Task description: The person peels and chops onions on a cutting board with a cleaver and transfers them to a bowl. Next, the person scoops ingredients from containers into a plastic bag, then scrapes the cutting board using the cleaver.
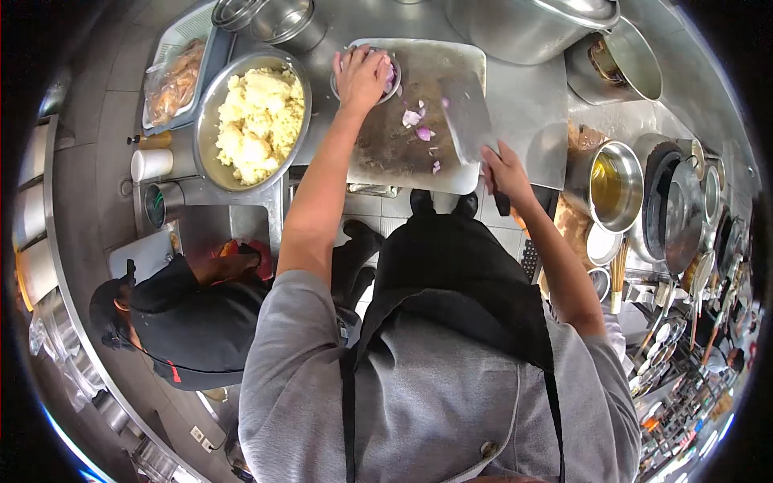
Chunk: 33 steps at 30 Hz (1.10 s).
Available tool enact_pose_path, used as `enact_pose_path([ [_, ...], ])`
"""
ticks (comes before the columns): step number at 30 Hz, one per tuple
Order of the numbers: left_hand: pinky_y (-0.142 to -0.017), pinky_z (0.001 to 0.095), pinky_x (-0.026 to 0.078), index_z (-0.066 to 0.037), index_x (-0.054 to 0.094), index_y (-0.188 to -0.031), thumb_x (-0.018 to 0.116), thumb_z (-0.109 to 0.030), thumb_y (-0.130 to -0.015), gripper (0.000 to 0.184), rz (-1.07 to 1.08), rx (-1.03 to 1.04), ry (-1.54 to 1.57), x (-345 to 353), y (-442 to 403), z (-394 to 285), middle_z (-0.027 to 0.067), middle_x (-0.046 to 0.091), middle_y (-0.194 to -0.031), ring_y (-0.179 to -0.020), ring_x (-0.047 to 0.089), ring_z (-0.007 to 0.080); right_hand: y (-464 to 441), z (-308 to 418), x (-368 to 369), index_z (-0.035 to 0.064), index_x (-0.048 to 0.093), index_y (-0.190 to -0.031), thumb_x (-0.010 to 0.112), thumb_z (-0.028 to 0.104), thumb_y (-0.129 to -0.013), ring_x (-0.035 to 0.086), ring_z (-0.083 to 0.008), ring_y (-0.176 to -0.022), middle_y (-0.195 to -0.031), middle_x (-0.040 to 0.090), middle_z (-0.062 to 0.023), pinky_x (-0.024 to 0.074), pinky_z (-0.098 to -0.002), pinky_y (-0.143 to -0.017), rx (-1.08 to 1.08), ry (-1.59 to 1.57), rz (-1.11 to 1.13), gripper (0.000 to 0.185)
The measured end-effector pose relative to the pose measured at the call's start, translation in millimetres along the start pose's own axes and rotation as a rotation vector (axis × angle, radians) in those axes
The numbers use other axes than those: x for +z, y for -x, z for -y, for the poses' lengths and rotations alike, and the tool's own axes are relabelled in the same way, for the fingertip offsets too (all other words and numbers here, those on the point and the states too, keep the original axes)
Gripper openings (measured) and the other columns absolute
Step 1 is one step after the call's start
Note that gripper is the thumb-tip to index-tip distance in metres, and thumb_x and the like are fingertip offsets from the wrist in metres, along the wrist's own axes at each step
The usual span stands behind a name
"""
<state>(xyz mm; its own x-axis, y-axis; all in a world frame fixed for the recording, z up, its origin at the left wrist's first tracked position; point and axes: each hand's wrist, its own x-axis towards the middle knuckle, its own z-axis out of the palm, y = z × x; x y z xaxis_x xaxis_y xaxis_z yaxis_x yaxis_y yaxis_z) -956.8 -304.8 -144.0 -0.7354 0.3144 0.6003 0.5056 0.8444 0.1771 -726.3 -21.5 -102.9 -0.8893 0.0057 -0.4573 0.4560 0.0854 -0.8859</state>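
Observation:
My left hand (361, 78) lies over a small metal bowl (336, 88) at the board's far left corner, its fingers stretched out. Purple onion pieces (392, 76) show in the bowl beside my fingers; part of the bowl is hidden under the hand. My right hand (507, 171) is wrapped round the dark handle of a cleaver (467, 117), whose wide blade is over the right side of the worn cutting board (374, 165). Between the hands, several loose onion pieces (424, 134) are scattered on the board.
A large bowl of mashed yellow food (203, 153) stands left, near a bagged item in a tray (193, 97). A co-worker (193, 322) bends over the sink (197, 229). Pots, including one with yellow liquid (573, 177), line the right; a big pot (515, 40) stands behind the board.

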Motion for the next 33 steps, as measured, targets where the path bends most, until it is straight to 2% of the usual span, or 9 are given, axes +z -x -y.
enact_pose_path([
  [4, -0.118, 0.0551, 0.028, -0.008, 0.070, -0.125, 0.056, -0.039, -0.101, 0.041, 0.289, 0.018, 0.449, -5.0, 39.1, -43.3, 0.0148, 0.061, -0.134, -0.131, 0.053, 0.0358, 32.5, -47.2, -10.1, 0.0059, 0.054, -0.104, 0.055, 0.033, -0.107, 0.050, -0.0122, -0.044, -0.061, 0.051, -0.0017, 0.0423, -0.0286, -0.042, 0.089, -0.122, -0.076, 0.027],
  [7, -0.120, 0.0578, 0.024, -0.001, 0.058, -0.137, 0.056, -0.043, -0.100, 0.056, 0.261, 0.094, 0.408, 17.5, 60.9, -78.8, 0.0232, 0.051, -0.146, -0.139, 0.045, 0.0412, 40.1, -87.1, -0.4, 0.0049, 0.055, -0.112, 0.053, 0.033, -0.108, 0.050, -0.0126, -0.045, -0.062, 0.050, -0.0012, 0.0435, -0.0284, -0.043, 0.092, -0.187, -0.127, 0.028],
  [11, -0.119, 0.0540, 0.030, 0.000, 0.048, -0.148, 0.054, -0.049, -0.100, 0.069, 0.369, -0.130, 0.048, 31.2, 77.7, -100.4, 0.0289, 0.032, -0.158, -0.144, 0.031, 0.0508, 38.6, -101.9, 17.0, 0.0039, 0.055, -0.115, 0.052, 0.034, -0.108, 0.051, -0.0135, -0.047, -0.065, 0.052, -0.0025, 0.0446, -0.0291, -0.043, 0.051, -0.229, -0.152, 0.031],
  [15, -0.115, 0.0531, 0.036, 0.000, 0.054, -0.140, 0.062, -0.039, -0.098, 0.059, 0.273, -0.118, 0.393, 24.2, 95.9, -87.2, 0.0274, 0.043, -0.146, -0.137, 0.040, 0.0492, 38.6, -103.9, 21.1, 0.0043, 0.056, -0.114, 0.052, 0.036, -0.108, 0.053, -0.0140, -0.048, -0.066, 0.053, -0.0026, 0.0440, -0.0292, -0.043, 0.042, -0.235, -0.166, 0.033],
  [19, -0.107, 0.0493, 0.045, -0.005, 0.055, -0.140, 0.065, -0.036, -0.096, 0.054, 0.538, -0.091, 0.577, -6.5, 105.6, -92.6, 0.0249, 0.047, -0.141, -0.130, 0.049, 0.0443, 36.7, -102.4, 20.6, 0.0055, 0.056, -0.112, 0.053, 0.037, -0.108, 0.052, -0.0136, -0.047, -0.065, 0.052, -0.0017, 0.0415, -0.0281, -0.042, 0.080, -0.219, -0.193, 0.032],
  [22, -0.113, 0.0501, 0.040, -0.005, 0.054, -0.142, 0.064, -0.037, -0.097, 0.056, 0.272, -0.053, 0.436, 0.5, 88.4, -92.7, 0.0259, 0.046, -0.146, -0.136, 0.045, 0.0444, 32.7, -103.3, 24.7, 0.0063, 0.055, -0.112, 0.053, 0.037, -0.108, 0.052, -0.0135, -0.047, -0.065, 0.053, -0.0017, 0.0399, -0.0276, -0.041, 0.055, -0.241, -0.171, 0.031],
  [26, -0.122, 0.0530, 0.027, 0.000, 0.049, -0.144, 0.061, -0.040, -0.099, 0.062, 0.400, -0.005, 0.412, 22.3, 110.9, -104.1, 0.0274, 0.037, -0.158, -0.149, 0.033, 0.0442, 22.2, -103.5, 37.0, 0.0081, 0.049, -0.105, 0.055, 0.037, -0.107, 0.052, -0.0136, -0.046, -0.063, 0.051, -0.0022, 0.0459, -0.0292, -0.043, 0.068, -0.238, -0.150, 0.029],
  [30, -0.122, 0.0543, 0.026, 0.004, 0.040, -0.150, 0.063, -0.040, -0.098, 0.071, 0.423, -0.157, 0.700, -0.9, 136.1, -137.6, 0.0268, 0.038, -0.158, -0.148, 0.034, 0.0442, 21.9, -98.9, 40.3, 0.0054, 0.049, -0.106, 0.055, 0.035, -0.107, 0.052, -0.0141, -0.045, -0.062, 0.051, -0.0031, 0.0447, -0.0296, -0.042, 0.041, -0.202, -0.150, 0.030],
  [33, -0.122, 0.0543, 0.027, 0.001, 0.037, -0.153, 0.066, -0.039, -0.095, 0.076, 0.284, -0.272, 0.525, 3.2, 137.6, -158.8, 0.0270, 0.041, -0.156, -0.148, 0.035, 0.0429, 22.3, -95.1, 46.5, 0.0042, 0.051, -0.109, 0.055, 0.033, -0.108, 0.050, -0.0147, -0.043, -0.061, 0.052, -0.0033, 0.0433, -0.0307, -0.041, 0.056, -0.192, -0.157, 0.029],
])
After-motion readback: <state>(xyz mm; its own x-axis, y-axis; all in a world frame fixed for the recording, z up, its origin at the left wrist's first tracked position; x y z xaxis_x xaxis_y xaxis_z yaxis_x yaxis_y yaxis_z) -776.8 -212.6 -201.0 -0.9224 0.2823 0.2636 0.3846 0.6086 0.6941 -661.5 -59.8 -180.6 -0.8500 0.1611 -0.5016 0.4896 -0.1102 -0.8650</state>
